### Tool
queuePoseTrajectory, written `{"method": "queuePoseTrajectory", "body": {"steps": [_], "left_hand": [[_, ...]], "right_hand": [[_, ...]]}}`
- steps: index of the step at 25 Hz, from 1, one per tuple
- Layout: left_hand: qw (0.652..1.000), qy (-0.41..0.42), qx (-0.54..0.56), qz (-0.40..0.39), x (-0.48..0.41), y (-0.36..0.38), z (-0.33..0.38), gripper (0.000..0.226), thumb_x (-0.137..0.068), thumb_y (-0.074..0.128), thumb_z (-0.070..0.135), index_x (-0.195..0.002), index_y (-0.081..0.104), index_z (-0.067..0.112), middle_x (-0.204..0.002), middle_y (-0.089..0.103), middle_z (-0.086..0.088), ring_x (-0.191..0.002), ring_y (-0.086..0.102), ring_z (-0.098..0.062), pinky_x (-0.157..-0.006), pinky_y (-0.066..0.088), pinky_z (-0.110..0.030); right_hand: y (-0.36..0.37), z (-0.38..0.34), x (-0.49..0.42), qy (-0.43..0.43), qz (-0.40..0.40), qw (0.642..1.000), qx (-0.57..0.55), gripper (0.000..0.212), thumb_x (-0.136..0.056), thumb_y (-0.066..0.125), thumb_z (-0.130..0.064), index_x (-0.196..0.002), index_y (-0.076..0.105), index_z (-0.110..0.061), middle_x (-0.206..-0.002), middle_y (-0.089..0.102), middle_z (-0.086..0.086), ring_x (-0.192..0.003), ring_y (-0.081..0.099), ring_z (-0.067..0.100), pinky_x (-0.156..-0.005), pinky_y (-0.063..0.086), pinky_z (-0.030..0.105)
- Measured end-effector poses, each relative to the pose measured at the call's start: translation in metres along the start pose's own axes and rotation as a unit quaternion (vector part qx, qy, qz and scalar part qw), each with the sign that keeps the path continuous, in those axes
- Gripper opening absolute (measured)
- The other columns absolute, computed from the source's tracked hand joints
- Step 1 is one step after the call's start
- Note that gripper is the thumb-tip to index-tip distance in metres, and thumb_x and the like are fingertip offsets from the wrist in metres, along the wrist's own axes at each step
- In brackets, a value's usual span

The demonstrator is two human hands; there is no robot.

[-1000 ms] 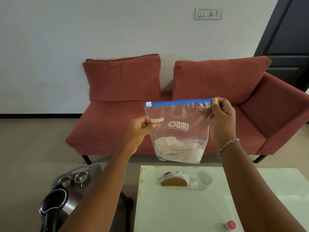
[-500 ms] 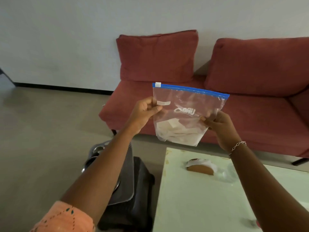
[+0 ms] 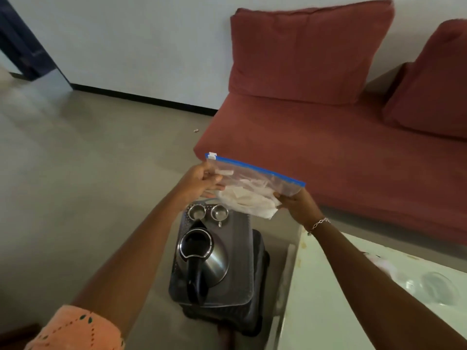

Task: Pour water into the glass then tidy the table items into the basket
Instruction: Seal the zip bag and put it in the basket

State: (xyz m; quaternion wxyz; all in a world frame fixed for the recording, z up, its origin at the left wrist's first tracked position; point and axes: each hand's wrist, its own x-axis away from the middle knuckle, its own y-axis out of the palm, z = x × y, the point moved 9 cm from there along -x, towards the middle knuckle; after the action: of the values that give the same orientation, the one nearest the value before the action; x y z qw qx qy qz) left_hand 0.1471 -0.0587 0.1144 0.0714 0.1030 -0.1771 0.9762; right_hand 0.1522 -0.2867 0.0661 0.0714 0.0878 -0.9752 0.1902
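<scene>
Before the red sofa (image 3: 328, 147) and left of the white table (image 3: 328, 311), a grey basket (image 3: 240, 231) on the floor holds a steel kettle (image 3: 214, 261) and two small cups (image 3: 197, 212). The zip-lock bag (image 3: 252, 190), upright a second ago, now tilts flat above the basket's far end, pinched by left hand (image 3: 199, 183) and right hand (image 3: 295, 205), likely the next item in.

Red sofa (image 3: 328, 152) (cushioned), white wall (image 3: 139, 46)

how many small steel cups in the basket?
2. Left steel cup and right steel cup sit side by side at the far end of the basket, beyond the kettle. The zip bag could hide others.
</scene>
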Motion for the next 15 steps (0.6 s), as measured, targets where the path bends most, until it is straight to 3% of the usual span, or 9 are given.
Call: {"method": "queuePoseTrajectory", "body": {"steps": [1, 3, 4, 7, 10, 13, 14, 15], "left_hand": [[1.000, -0.021, 0.016, 0.003, -0.003, -0.013, -0.020, 0.010, -0.093, 0.050, 0.006, -0.097, 0.052, 0.014, -0.093, 0.067, -0.001, -0.073, 0.070, -0.005, -0.061, 0.055, -0.018], [0.998, -0.060, 0.030, 0.009, -0.011, -0.038, -0.058, 0.007, -0.093, 0.050, 0.004, -0.097, 0.053, 0.009, -0.084, 0.072, 0.001, -0.069, 0.069, -0.001, -0.064, 0.054, -0.018], [0.996, -0.080, 0.032, 0.010, -0.014, -0.049, -0.077, 0.006, -0.092, 0.051, 0.004, -0.096, 0.054, 0.008, -0.076, 0.073, 0.005, -0.067, 0.069, -0.001, -0.066, 0.053, -0.020], [0.991, -0.125, 0.036, 0.011, -0.019, -0.069, -0.125, 0.014, -0.091, 0.053, 0.003, -0.084, 0.052, 0.015, -0.064, 0.072, 0.014, -0.064, 0.068, 0.000, -0.071, 0.051, -0.025], [0.986, -0.158, 0.042, 0.016, -0.023, -0.082, -0.168, 0.018, -0.089, 0.055, 0.001, -0.080, 0.051, 0.017, -0.064, 0.072, 0.010, -0.062, 0.068, 0.000, -0.067, 0.052, -0.022], [0.982, -0.185, 0.040, 0.015, -0.026, -0.087, -0.201, 0.018, -0.089, 0.056, 0.003, -0.081, 0.053, 0.019, -0.077, 0.069, 0.000, -0.061, 0.067, -0.002, -0.062, 0.053, -0.017], [0.980, -0.194, 0.043, 0.013, -0.026, -0.086, -0.211, 0.016, -0.089, 0.057, 0.003, -0.083, 0.054, 0.018, -0.080, 0.068, -0.003, -0.062, 0.067, -0.003, -0.062, 0.053, -0.016], [0.978, -0.204, 0.047, 0.010, -0.026, -0.086, -0.220, 0.013, -0.088, 0.057, 0.003, -0.085, 0.055, 0.015, -0.082, 0.067, -0.005, -0.066, 0.068, -0.006, -0.061, 0.053, -0.015]], "right_hand": [[0.021, 0.001, -0.009, 0.006, -0.020, 1.000, 0.008, 0.007, -0.085, 0.059, -0.005, -0.089, 0.061, 0.001, -0.080, 0.063, 0.012, -0.057, 0.053, -0.004, -0.064, 0.048, 0.032], [0.060, 0.002, -0.030, -0.002, -0.051, 0.998, 0.027, 0.027, -0.085, 0.057, -0.001, -0.067, 0.046, -0.017, -0.062, 0.045, -0.004, -0.050, 0.040, -0.003, -0.058, 0.035, 0.024], [0.079, 0.004, -0.038, 0.000, -0.066, 0.997, 0.029, 0.031, -0.086, 0.056, 0.000, -0.064, 0.042, -0.018, -0.060, 0.040, -0.006, -0.052, 0.037, -0.001, -0.058, 0.032, 0.023], [0.125, 0.021, -0.054, 0.019, -0.108, 0.993, 0.043, 0.019, -0.087, 0.056, -0.004, -0.070, 0.048, -0.007, -0.065, 0.044, 0.002, -0.059, 0.041, 0.006, -0.061, 0.034, 0.024], [0.160, 0.047, -0.070, 0.053, -0.129, 0.989, 0.048, 0.008, -0.086, 0.056, 0.000, -0.083, 0.058, 0.007, -0.078, 0.055, 0.015, -0.067, 0.054, 0.005, -0.060, 0.035, 0.018], [0.189, 0.074, -0.079, 0.102, -0.170, 0.978, 0.065, 0.018, -0.089, 0.054, -0.003, -0.074, 0.062, -0.006, -0.057, 0.062, -0.016, -0.051, 0.052, -0.011, -0.052, 0.037, 0.005], [0.197, 0.081, -0.081, 0.110, -0.185, 0.974, 0.069, 0.016, -0.090, 0.053, -0.004, -0.078, 0.064, -0.008, -0.062, 0.064, -0.019, -0.058, 0.053, -0.012, -0.054, 0.038, 0.003], [0.204, 0.088, -0.082, 0.115, -0.197, 0.971, 0.074, 0.013, -0.090, 0.053, -0.006, -0.092, 0.066, -0.004, -0.078, 0.067, -0.012, -0.074, 0.056, -0.006, -0.058, 0.038, 0.002]]}}
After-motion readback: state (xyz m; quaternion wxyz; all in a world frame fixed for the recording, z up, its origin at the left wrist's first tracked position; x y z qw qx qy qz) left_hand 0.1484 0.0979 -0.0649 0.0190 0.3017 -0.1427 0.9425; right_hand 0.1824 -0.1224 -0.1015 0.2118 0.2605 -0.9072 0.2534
